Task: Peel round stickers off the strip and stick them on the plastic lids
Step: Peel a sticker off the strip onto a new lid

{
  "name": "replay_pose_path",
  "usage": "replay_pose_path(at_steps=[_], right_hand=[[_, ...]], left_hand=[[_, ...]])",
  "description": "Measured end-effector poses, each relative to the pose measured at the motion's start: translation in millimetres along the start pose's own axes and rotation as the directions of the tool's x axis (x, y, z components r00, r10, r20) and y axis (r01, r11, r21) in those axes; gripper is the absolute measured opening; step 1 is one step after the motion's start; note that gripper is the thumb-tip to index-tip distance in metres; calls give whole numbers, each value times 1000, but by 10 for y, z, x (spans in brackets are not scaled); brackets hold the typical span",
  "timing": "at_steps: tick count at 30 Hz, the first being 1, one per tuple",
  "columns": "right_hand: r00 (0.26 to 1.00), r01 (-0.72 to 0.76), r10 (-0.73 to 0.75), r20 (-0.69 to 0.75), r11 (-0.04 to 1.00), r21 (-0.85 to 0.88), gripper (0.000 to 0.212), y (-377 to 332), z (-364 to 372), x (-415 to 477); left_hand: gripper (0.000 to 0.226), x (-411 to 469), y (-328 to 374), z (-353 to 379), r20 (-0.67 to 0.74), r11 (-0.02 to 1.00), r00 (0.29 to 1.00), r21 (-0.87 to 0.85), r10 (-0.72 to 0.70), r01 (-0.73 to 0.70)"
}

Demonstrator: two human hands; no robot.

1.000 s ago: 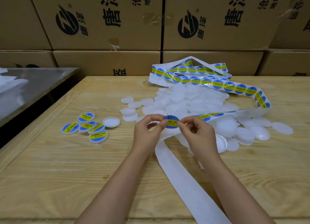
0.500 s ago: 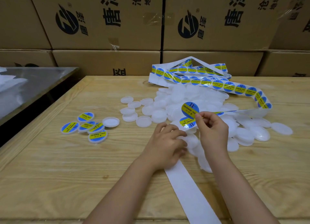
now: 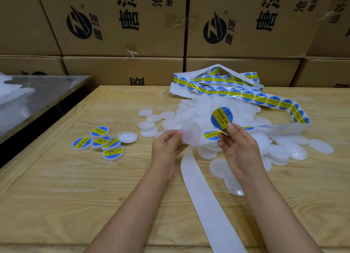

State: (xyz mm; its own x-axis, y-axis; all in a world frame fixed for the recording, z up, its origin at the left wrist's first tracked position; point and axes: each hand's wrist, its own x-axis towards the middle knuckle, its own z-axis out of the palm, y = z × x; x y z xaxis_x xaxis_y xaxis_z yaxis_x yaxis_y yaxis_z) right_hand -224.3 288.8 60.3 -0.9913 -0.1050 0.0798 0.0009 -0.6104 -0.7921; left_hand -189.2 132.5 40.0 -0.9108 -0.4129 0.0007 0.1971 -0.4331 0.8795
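1. Head view: the left hand (image 3: 166, 144) pinches a blank lid (image 3: 190, 133) by its rim, raised above the middle of the table (image 3: 75, 196).
2. The right hand (image 3: 236, 148) pinches a peeled sticker (image 3: 221, 118) at its lower edge, just beside that lid.
3. The strip (image 3: 246, 97) coils near the far edge, and its bare end runs off the near edge.
4. A pile of lids (image 3: 208, 108) lies beyond the hands; labelled lids (image 3: 102, 141) sit toward the left edge.

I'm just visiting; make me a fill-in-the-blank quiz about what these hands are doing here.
The right hand pinches a peeled round ____.
The left hand holds a blank plastic ____.
The labelled lids lie on the wooden table to the hands' ____.
Missing: sticker; lid; left.
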Motion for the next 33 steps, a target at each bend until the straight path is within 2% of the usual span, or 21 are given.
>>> replay_pose_path(at_steps=[3, 6, 9, 13, 16, 20, 23, 28, 33], right_hand=[[995, -42, 42, 91, 999, 2, 7, 30, 21, -18], [990, -54, 68, 127, 992, -113, 11, 100, 61, -57], [985, -95, 126, 122, 968, -234, 4, 169, 82, -79], [984, -113, 139, 108, 970, -214, 6, 183, 85, -84], [987, -100, 124, 98, 970, -223, 12, 172, 70, -71], [991, -98, 114, 77, 978, -184, 5, 151, 45, -46], [989, -109, 126, 82, 977, -182, 3, 122, 29, -42], [989, -140, 147, 34, 979, -151, 17, 54, -1, -17], [984, -134, 161, 78, 953, -273, 13, 79, 13, -49]], left_hand=[[10, 48, 60, -64, -20, 959, 994, -263, -111, 102], [16, 32, 58, -75, 64, 921, 987, -356, -146, 159], [19, 11, 23, -58, 146, 915, 976, -349, -160, 202], [21, 7, -30, -48, 204, 924, 963, -303, -176, 233], [35, 8, -31, -63, 242, 938, 958, -267, -156, 220], [47, 36, -40, -94, 294, 958, 947, -211, -129, 196], [37, 41, -28, -113, 300, 964, 946, -189, -126, 188], [32, 47, -33, -118, 307, 965, 940, -162, -150, 207], [26, 20, -54, -78, 318, 976, 939, -125, -128, 175]])
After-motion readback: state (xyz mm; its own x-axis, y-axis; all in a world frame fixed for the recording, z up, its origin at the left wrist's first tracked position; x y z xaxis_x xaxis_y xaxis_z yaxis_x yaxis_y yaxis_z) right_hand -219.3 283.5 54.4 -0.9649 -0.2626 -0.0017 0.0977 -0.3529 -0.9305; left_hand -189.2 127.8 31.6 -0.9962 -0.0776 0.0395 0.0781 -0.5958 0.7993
